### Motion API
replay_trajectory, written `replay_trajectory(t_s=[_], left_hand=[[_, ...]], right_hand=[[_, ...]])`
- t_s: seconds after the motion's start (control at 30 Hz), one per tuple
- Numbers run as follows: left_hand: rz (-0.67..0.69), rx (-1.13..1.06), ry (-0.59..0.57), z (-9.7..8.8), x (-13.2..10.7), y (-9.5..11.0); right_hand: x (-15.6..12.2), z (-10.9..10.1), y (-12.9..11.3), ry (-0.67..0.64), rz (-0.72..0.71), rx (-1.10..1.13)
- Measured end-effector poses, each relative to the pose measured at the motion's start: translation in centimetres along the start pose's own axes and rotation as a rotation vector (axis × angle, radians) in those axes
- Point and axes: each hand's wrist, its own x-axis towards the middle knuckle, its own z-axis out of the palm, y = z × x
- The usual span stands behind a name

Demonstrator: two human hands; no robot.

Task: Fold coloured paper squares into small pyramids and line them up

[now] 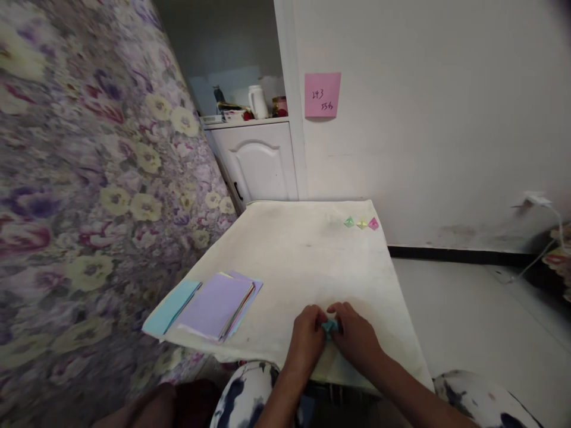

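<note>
Pale worktop [285,249], and near its close edge, right of middle, the left hand [307,329] and right hand [357,333] pinch a small blue paper [329,326]: mid-fold, apparently! Next crease calls for steady pressure. Near left corner, a paper stack [216,306]; far right corner, three folded pieces [361,224].

Dim, soft light leaves the niche [218,41] in shadow, while wide-angle distortion stretches the floral curtain [89,178] at left.

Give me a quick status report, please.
Left hand, right hand: both at small blue folded paper, partly hidden. Purple-topped paper stack off left, out of the way.
</note>
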Motion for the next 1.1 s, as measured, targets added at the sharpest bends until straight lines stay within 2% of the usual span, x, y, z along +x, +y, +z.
replay_trajectory(t_s=[0.1,0.23,0.47,0.7,1.1], left_hand=[[0.007,0.057,-0.007,0.3,0.3,-0.1],[-0.019,0.105,-0.009,0.5,0.5,-0.2],[-0.023,0.153,-0.067,-0.1,0.3,0.2],[-0.021,0.192,-0.108,-0.3,0.2,0.5],[-0.156,0.396,-0.039,0.7,-0.3,1.7]], right_hand=[[-0.3,-0.3,-0.5,0.075,-0.133,-0.063],[-0.1,-0.6,-0.5,0.043,-0.228,-0.047],[0.7,-0.2,0.8,-0.003,-0.155,-0.012],[1.6,0.1,0.8,-0.001,-0.019,-0.065],[1.6,0.0,1.0,-0.009,-0.038,-0.050]])
